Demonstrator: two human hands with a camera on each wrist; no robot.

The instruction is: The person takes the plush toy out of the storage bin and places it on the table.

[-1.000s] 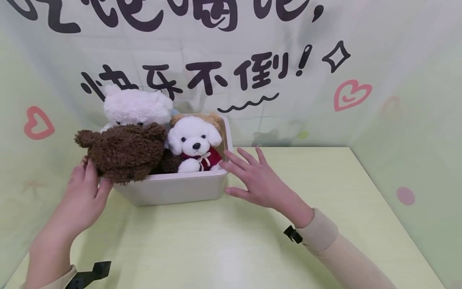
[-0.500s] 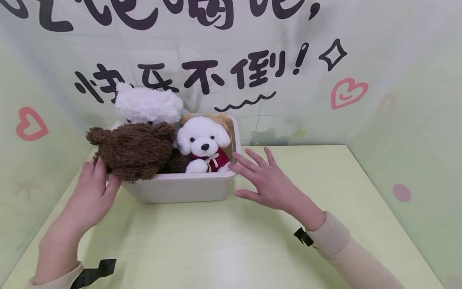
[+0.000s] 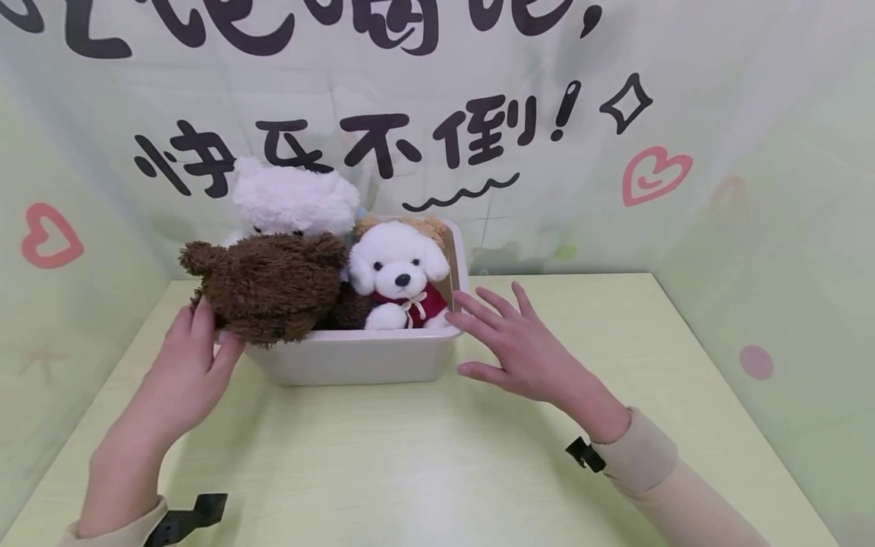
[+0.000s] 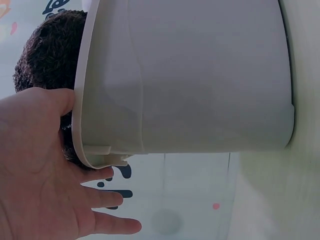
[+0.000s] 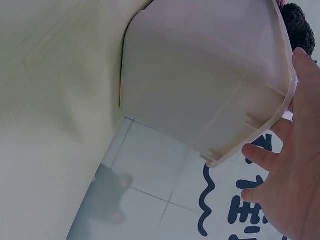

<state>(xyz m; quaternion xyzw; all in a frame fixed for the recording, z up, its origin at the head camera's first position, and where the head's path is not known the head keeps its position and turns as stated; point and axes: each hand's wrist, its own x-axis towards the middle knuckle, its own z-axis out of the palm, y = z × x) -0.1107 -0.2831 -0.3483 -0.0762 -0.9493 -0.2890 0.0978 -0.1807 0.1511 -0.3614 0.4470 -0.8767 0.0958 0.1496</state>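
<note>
A white plastic bin (image 3: pixel 362 358) full of plush toys stands on the table in the head view. My left hand (image 3: pixel 187 372) lies at its left end, thumb against the rim and the other fingers stretched out past the corner in the left wrist view. A brown plush bear (image 3: pixel 273 289) lies face down above these fingers, partly over the rim. At the right end, my right hand (image 3: pixel 522 349) spreads its fingers, the fingertips at the rim. A white plush dog (image 3: pixel 399 262) in red sits nearest to it. Behind the bear is a white fluffy plush (image 3: pixel 297 199).
A tan plush (image 3: pixel 432 226) is mostly hidden behind the dog. The pale wooden table (image 3: pixel 437 456) meets a printed cloth backdrop (image 3: pixel 547 213) close behind the bin. Similar cloth hangs on the left and right sides.
The bin with its toys has slid to the right along the table. Both hands have travelled right with it, keeping their places at its ends. The head view has shifted slightly.
</note>
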